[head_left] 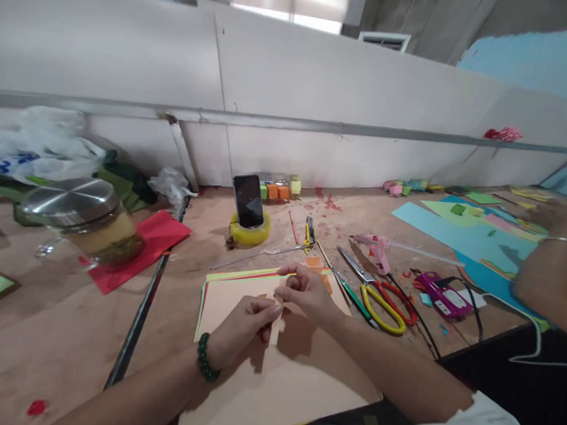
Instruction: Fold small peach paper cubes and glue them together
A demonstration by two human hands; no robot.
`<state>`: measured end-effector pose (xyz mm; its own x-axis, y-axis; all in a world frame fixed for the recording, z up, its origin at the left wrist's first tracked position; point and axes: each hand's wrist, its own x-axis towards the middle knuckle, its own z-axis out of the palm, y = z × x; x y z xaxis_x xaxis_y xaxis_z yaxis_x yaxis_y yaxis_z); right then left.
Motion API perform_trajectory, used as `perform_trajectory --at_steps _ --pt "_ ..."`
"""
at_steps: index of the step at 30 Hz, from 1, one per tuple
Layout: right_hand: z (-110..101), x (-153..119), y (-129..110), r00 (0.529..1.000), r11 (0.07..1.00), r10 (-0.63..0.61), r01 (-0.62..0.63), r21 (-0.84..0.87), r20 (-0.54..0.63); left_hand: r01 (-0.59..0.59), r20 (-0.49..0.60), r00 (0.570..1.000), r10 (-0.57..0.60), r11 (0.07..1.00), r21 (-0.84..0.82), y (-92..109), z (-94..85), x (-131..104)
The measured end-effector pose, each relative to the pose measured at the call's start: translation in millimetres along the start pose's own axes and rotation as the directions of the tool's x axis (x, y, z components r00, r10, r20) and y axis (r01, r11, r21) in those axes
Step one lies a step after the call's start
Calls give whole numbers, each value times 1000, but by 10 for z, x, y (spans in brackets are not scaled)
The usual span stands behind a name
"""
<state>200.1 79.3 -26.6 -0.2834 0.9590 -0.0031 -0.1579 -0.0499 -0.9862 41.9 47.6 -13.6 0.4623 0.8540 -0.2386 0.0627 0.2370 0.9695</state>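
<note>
A narrow pale peach paper strip (pixel 276 327) is pinched between both hands, above a stack of peach, green, red and yellow paper sheets (pixel 261 392). My left hand (pixel 246 323), with a green bead bracelet at the wrist, holds the strip's middle between thumb and index finger. My right hand (pixel 307 293) grips the upper end, its thumb and index finger close together. Just beyond the right hand are small folded orange paper pieces (pixel 315 262).
Right of the stack lie scissors (pixel 387 308), a pink glue gun (pixel 380 253) and a purple device (pixel 445 296). Behind stands a phone (pixel 248 200) in a yellow tape roll (pixel 250 231). A glass teapot (pixel 91 218) is at left. Another person's arm (pixel 546 270) is at right.
</note>
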Motion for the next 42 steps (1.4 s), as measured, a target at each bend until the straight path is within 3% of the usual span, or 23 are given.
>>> perform_trajectory --at_steps 5,13,23,27,33,36,38,40,42 --pt "-7 -7 -47 995 998 -61 58 -34 -80 43 8 999 -43 999 8 34 10 -23" --pt "-1 -70 -123 991 995 -98 99 0 -89 -27 17 1000 26 999 26 31 2 -45" --pt "26 -103 -118 984 987 -157 155 -39 -83 37 -28 999 -39 997 -73 33 69 -76" --pt "18 -122 -149 983 987 -157 154 -46 -92 62 24 998 -60 995 -76 53 28 -78" --pt "71 -188 -184 980 963 -197 191 -192 -14 -6 88 996 5 1000 10 67 -3 -78" --pt "47 -162 -189 980 974 -193 184 -133 -54 3 108 994 -7 1000 30 61 -10 -81" --pt "3 -135 -204 958 965 -249 233 -117 -144 38 99 994 -39 999 5 54 -15 -79" --pt "-40 -131 -227 892 903 -405 356 -240 -200 64 34 998 -61 994 -86 51 -20 -70" --pt "-59 -157 -243 790 715 -611 525 -463 -48 31 -72 996 -46 979 -199 57 -30 -54"
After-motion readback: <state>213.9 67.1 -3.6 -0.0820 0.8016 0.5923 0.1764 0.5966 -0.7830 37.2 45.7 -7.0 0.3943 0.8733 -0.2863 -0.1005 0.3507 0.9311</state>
